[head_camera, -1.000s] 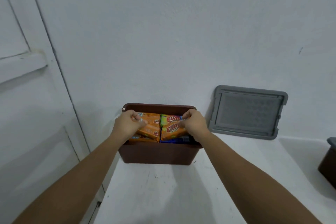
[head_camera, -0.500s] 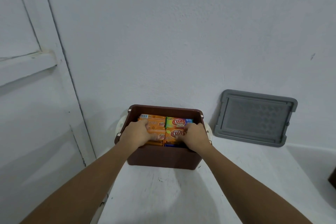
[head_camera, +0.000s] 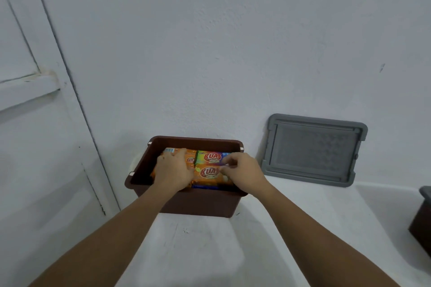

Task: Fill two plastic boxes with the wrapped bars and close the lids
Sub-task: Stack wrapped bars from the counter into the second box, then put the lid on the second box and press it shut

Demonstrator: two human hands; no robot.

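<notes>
Hands in brown box [head_camera: 200, 205], left hand [head_camera: 173, 173] flat hiding orange bars [head_camera: 191, 158], right hand [head_camera: 242, 171] fingers curled, grip unclear.

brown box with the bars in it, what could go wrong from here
1. The brown box sits at the left end of the white ledge; pressing with the left hand and right hand might nudge it off.
2. The wrapped bars look packed high, so the lid may not seat.
3. The grey lid only leans on the wall and could slide down.
</notes>
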